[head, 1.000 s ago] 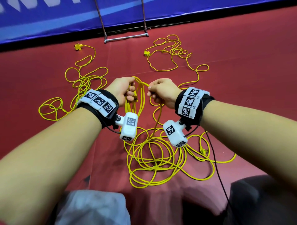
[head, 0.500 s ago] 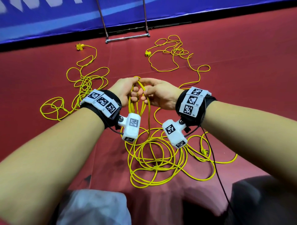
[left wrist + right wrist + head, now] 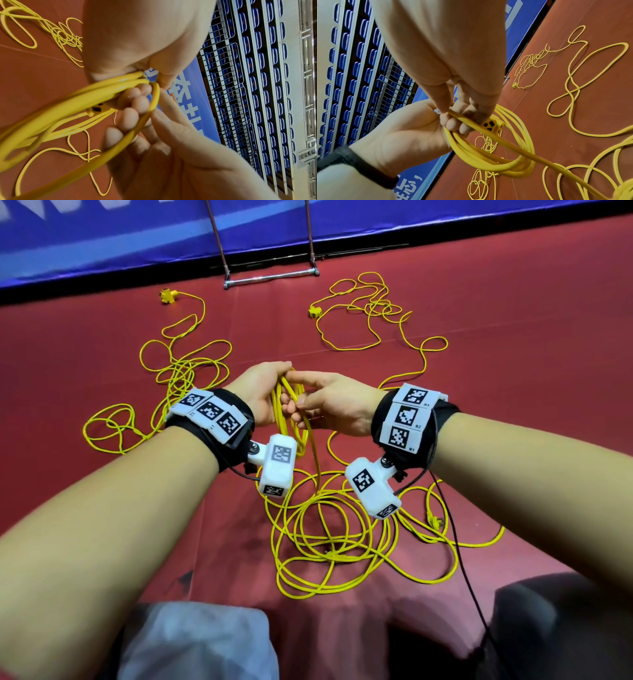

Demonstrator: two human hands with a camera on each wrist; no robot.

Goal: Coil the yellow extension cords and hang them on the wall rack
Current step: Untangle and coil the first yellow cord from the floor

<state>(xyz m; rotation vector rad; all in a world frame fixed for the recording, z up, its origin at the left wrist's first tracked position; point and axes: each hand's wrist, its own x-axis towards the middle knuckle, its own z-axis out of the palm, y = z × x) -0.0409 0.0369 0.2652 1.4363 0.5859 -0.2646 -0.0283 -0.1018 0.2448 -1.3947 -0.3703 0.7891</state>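
My left hand (image 3: 265, 393) gripped several finished loops of the first cord (image 3: 291, 419); my right hand (image 3: 330, 405) pinched its next strand. Most remained slack at 6 o'clock. Two cords (image 3: 178, 371) at 11 and 1 o'clock lay uncoiled; nothing hung.

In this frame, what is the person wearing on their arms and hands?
Both forearms are bare, with no sleeves or gloves. Each wrist carries a black band topped with a row of white square tiles printed with black coded markers; the right wrist's tiles read R1 to R3. A white boxy camera module hangs under each wrist, also marker-tagged. Thin black cables trail from them.
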